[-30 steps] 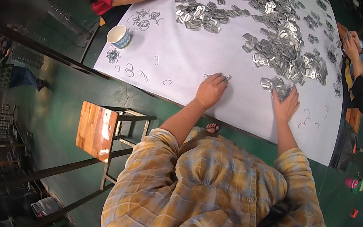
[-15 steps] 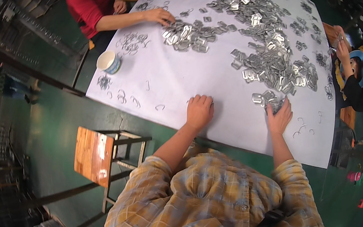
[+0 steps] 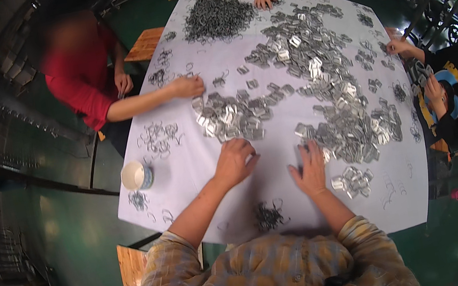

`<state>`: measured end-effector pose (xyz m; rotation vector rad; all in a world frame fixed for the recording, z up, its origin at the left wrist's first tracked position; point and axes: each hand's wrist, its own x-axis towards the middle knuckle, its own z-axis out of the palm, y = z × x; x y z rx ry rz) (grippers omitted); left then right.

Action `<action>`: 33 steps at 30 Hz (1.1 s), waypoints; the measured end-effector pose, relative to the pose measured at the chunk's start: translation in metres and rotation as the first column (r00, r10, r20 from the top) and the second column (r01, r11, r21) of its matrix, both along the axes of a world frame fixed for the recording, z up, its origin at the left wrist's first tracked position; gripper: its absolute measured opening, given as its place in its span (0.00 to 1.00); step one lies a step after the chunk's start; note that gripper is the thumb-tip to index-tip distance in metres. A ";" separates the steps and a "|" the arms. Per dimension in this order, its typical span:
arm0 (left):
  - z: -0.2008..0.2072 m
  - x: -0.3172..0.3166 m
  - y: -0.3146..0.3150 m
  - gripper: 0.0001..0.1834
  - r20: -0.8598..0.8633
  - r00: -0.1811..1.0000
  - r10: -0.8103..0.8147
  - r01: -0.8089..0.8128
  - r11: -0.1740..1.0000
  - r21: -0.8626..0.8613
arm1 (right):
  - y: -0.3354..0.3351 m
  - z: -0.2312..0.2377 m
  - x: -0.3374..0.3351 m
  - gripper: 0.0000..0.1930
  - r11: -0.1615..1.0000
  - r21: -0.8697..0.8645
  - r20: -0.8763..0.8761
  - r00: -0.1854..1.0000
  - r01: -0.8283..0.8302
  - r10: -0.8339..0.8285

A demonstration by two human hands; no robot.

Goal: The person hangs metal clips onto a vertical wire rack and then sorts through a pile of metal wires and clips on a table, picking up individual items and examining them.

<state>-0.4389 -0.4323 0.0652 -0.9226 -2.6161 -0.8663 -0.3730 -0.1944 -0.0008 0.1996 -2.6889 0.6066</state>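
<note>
My left hand [image 3: 235, 162] reaches over the white-covered table [image 3: 260, 180], at the near edge of a small heap of silver metal buckles [image 3: 241, 117]. Its fingers bend loosely, and I see nothing held in them. My right hand [image 3: 311, 172] lies by the near left edge of the larger buckle heap [image 3: 355, 127], fingers stretched and thumb apart. A small separate cluster of buckles [image 3: 353, 181] lies to its right. Between my forearms, near the table's front edge, is a clump of thin dark wire hooks [image 3: 269, 215].
A paper cup [image 3: 137, 176] stands at the left edge, near scattered hooks [image 3: 161, 138]. A big dark hook pile [image 3: 218, 17] lies far back. A co-worker in red [image 3: 84, 76] reaches in from the left; others sit at the back and right. A wooden stool [image 3: 133, 269] stands left.
Both my hands have moved forward over the table, the right one away from the small buckle cluster. The view has shifted, and the hook clump between my arms now shows.
</note>
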 end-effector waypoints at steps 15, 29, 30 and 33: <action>-0.087 -0.444 -0.011 0.42 0.299 0.770 0.564 -0.615 0.780 0.113 | -0.027 0.010 -0.022 0.36 0.994 0.016 0.274 0.955 0.113 -0.113; -0.027 -0.503 -0.025 0.18 0.204 0.777 0.595 -0.629 0.728 0.273 | -0.030 0.009 -0.025 0.37 0.979 0.083 0.307 0.930 0.185 -0.201; -0.036 -0.507 -0.030 0.17 0.182 0.777 0.603 -0.629 0.755 0.187 | -0.030 0.009 -0.026 0.37 0.981 0.081 0.306 0.932 0.177 -0.193; -0.029 -0.505 -0.023 0.14 0.128 0.813 0.569 -0.581 0.775 0.246 | -0.030 0.007 -0.023 0.36 0.978 0.092 0.313 0.927 0.189 -0.209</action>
